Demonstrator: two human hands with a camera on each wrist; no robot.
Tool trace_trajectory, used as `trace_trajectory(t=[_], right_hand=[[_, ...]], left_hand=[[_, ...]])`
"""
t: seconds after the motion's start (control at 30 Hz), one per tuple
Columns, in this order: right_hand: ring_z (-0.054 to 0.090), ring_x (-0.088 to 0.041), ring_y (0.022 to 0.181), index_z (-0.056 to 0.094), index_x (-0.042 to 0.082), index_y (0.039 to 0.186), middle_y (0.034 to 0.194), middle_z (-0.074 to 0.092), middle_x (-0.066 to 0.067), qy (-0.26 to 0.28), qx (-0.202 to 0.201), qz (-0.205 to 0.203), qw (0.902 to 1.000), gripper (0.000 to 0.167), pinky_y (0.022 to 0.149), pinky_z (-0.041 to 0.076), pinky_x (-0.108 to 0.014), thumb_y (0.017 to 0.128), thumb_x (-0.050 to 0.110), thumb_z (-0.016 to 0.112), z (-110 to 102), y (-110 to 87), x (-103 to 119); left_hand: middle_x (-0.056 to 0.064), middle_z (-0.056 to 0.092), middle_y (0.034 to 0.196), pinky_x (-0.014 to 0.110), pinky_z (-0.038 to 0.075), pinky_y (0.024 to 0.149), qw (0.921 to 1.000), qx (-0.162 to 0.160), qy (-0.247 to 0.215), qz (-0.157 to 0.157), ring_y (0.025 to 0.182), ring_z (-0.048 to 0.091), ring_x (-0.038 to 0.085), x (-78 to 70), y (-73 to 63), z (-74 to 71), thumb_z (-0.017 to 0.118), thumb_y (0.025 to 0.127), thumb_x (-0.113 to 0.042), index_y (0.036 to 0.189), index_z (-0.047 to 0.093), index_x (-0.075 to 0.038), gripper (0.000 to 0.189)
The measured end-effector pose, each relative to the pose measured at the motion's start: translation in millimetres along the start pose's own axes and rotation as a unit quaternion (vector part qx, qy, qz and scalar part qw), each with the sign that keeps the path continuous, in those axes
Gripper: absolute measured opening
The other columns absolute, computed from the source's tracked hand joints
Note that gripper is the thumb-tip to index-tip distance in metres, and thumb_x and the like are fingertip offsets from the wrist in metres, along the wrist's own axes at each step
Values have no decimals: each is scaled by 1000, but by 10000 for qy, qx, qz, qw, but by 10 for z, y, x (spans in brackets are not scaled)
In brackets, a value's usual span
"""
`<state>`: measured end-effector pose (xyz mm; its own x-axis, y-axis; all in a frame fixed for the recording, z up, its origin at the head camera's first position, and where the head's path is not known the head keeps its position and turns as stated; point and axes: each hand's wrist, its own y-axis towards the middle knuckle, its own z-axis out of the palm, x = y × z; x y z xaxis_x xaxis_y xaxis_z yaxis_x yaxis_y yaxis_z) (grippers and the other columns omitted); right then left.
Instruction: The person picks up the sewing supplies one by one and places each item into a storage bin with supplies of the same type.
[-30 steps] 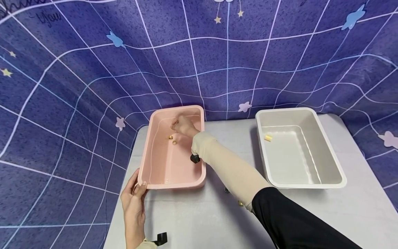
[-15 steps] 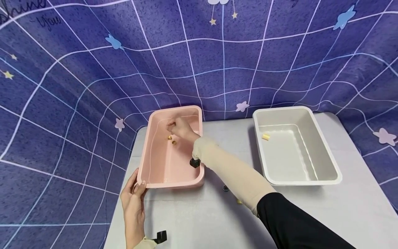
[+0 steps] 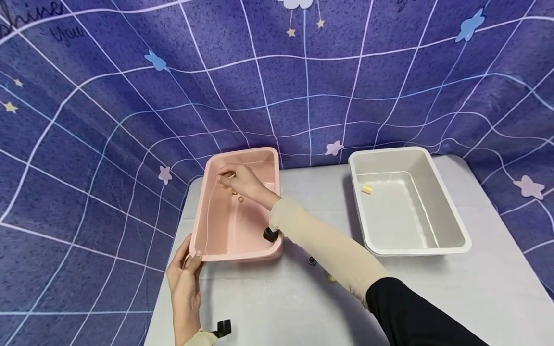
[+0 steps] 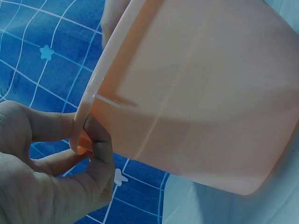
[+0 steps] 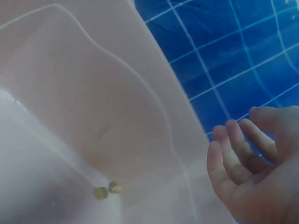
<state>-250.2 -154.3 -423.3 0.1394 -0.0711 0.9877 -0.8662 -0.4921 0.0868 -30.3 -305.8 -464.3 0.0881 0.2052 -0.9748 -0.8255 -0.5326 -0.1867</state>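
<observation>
My left hand [image 3: 185, 278] pinches the near left corner of a pink plastic basin [image 3: 235, 254], thumb on one side of the rim and fingers on the other. In the left wrist view, the fingers [image 4: 100, 149] curl around that rim. My right hand [image 3: 240, 180] hovers over the far left part of the basin. Its fingers [image 5: 217, 163] are loosely bent in the right wrist view, with nothing seen between them. Small gold-coloured round pieces [image 3: 241, 199] lie on the basin floor below, and a faint gold speck shows just under the fingertips.
A white basin [image 3: 459, 230] stands to the right, with a small yellow piece [image 3: 367, 189] inside. On the white tabletop [image 3: 268, 307], a small dark round piece [image 3: 312, 260] and a gold piece [image 3: 331, 277] lie near the right forearm. A blue patterned cloth [image 3: 242, 96] hangs behind.
My right hand has moved left and risen a little over the pink basin, and its fingers have loosened. The left hand keeps its grip on the rim. The head view has shifted slightly.
</observation>
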Motion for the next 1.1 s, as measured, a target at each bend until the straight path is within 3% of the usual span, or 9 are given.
trace_trajectory(t=[0.1, 0.23, 0.37, 0.43, 0.6, 0.7, 0.87, 1.0, 1.1], right_hand=[[67, -19, 72, 73, 8, 118, 102, 74, -15, -145, 94, -211, 9996, 20, 43, 46, -24, 102, 17, 67, -15, -76, 51], [72, -26, 82, 73, 10, 117, 105, 75, -14, -540, 224, -599, 9965, 19, 53, 55, -27, 103, 20, 66, -66, -156, 85], [70, -17, 82, 73, 12, 116, 103, 73, -6, -996, 313, -931, 9902, 17, 56, 59, -30, 103, 21, 66, -135, -219, 133], [68, -14, 85, 73, 13, 116, 104, 73, -3, -1230, 366, -1114, 9855, 17, 59, 59, -28, 104, 22, 66, -169, -246, 159], [67, -8, 99, 73, 13, 118, 108, 73, 1, -1670, 717, -1743, 9678, 18, 84, 58, -20, 105, 23, 65, -223, -355, 245], [66, -7, 100, 71, 14, 120, 107, 72, 3, -1903, 941, -2057, 9553, 19, 91, 55, -20, 106, 24, 63, -237, -462, 310], [63, -5, 100, 70, 17, 125, 115, 70, 8, -2736, 1064, -2480, 9232, 25, 91, 53, -19, 108, 32, 58, -282, -679, 412], [64, -8, 113, 69, 18, 129, 125, 69, 6, -3626, 1028, -2836, 8818, 29, 104, 50, -22, 108, 34, 57, -330, -845, 424], [63, -14, 123, 67, 18, 133, 130, 69, 2, -4284, 934, -3052, 8453, 31, 112, 48, -29, 108, 34, 56, -372, -967, 390]], left_hand=[[7, 55, 139, 20, 60, 91, 10000, -7, -19, 7, 119, 64, 12, 1, -6, -10, 52, 100, 13, 156, 46, -1, 58], [6, 55, 139, 20, 60, 90, 10000, -35, -10, -4, 119, 64, 12, 3, -7, -2, 52, 100, 13, 156, 46, -2, 58], [5, 55, 138, 20, 59, 92, 10000, -19, 3, -25, 121, 63, 12, 2, -5, 8, 52, 100, 13, 156, 46, -2, 59], [4, 55, 138, 21, 59, 93, 10000, -9, 12, -29, 122, 63, 12, 1, -3, 12, 51, 100, 14, 156, 45, -2, 59], [4, 54, 138, 20, 59, 92, 10000, -37, -8, -29, 122, 62, 12, -9, -1, 22, 49, 99, 15, 156, 46, -2, 59], [6, 54, 139, 20, 59, 92, 10000, -24, -11, -47, 121, 62, 13, -16, -3, 23, 50, 100, 15, 156, 45, -2, 59], [10, 52, 138, 17, 60, 86, 10000, 1, 30, -67, 117, 64, 13, -19, -6, 20, 51, 100, 13, 156, 46, -3, 58], [10, 52, 138, 16, 60, 84, 10000, 15, 59, -50, 116, 65, 12, -19, -10, 16, 52, 101, 12, 156, 46, -3, 58], [9, 53, 139, 16, 60, 84, 10000, 21, 45, -23, 117, 65, 12, -18, -14, 13, 52, 101, 12, 156, 47, -3, 57]])
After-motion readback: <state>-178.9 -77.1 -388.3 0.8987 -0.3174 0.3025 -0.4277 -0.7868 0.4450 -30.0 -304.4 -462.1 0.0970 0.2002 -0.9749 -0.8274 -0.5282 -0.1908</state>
